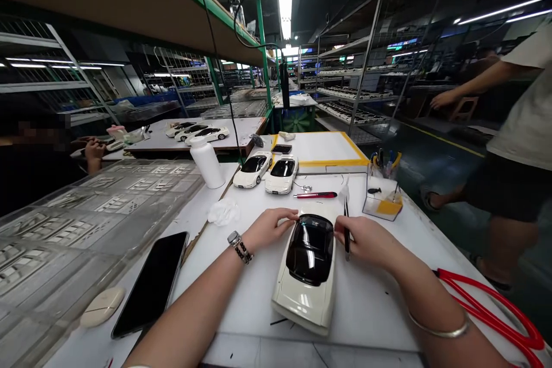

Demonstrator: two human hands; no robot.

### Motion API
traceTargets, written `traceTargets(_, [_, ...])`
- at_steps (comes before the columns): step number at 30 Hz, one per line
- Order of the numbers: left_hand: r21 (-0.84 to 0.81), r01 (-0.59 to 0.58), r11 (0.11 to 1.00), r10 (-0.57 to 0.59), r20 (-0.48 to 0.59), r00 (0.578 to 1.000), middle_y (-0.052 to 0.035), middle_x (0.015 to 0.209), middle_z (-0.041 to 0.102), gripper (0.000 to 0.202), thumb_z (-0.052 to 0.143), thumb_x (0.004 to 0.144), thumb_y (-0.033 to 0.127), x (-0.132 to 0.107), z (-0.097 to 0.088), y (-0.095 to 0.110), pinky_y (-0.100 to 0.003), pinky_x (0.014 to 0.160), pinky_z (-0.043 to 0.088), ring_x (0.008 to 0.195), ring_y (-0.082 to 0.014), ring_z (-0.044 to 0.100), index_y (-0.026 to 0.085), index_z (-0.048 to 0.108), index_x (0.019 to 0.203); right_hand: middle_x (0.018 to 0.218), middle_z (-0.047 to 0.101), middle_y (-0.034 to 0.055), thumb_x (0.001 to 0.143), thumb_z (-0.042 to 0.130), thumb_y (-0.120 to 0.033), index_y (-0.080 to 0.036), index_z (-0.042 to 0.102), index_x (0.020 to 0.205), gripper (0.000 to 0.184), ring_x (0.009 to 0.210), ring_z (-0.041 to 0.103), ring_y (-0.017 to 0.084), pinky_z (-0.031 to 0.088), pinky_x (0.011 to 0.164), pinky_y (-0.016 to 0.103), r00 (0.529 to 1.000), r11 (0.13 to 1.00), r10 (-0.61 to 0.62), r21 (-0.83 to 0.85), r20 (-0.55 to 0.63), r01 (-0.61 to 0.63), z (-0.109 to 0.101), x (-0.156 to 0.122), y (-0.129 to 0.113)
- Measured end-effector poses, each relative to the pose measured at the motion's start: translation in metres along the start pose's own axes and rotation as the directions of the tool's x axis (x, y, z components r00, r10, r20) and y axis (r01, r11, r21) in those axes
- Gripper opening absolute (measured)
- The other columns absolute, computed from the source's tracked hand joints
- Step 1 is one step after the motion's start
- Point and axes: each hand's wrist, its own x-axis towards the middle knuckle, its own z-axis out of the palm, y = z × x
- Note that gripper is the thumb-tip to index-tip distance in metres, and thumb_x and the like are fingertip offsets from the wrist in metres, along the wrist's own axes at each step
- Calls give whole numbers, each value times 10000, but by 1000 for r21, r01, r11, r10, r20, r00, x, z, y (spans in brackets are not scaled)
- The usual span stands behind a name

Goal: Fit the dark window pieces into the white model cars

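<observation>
A cream-white model car (304,293) with a glossy black roof and windows lies on the white worktop in front of me, one end towards me. My left hand (272,227) grips its left side near the far end, fingertips at the edge of the body. On the other side my right hand (366,238) holds black tweezers (347,236), tips pointing away from me, while its fingers rest against the car's right side. Beyond the hands lies a red pen-like tool (317,195). Two more white model cars (253,170) stand past it.
Left are a phone (150,282), a beige case (102,307), crumpled tissue (223,213), a white bottle (207,162) and plastic parts trays (99,207). Right are a clear tool holder (383,198) and red-handled pliers or cutters (495,310). A person (517,115) walks by; another sits left.
</observation>
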Motion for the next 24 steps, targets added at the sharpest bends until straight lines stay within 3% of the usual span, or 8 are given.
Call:
traceTargets(9, [99,-20,995,20,-6,1000,-36,1145,663,164,491,906,203,0,4,-2,-355,927,470,1076,-208,607,195,647,956,754,608,36,844,399,-149,-199,462,786,100,689,539,196,313,579,268,998,999,30,-36,56,-28,1,-1,-4])
traceTargets(24, [176,-132,976,128,34,991,-52,1093,663,139,462,895,104,2,2,-2,-422,1036,378,1091,-190,579,182,570,937,700,538,12,729,416,-29,-209,372,737,185,647,472,173,275,556,251,994,1000,6,-6,110,-5,-3,-1,-8])
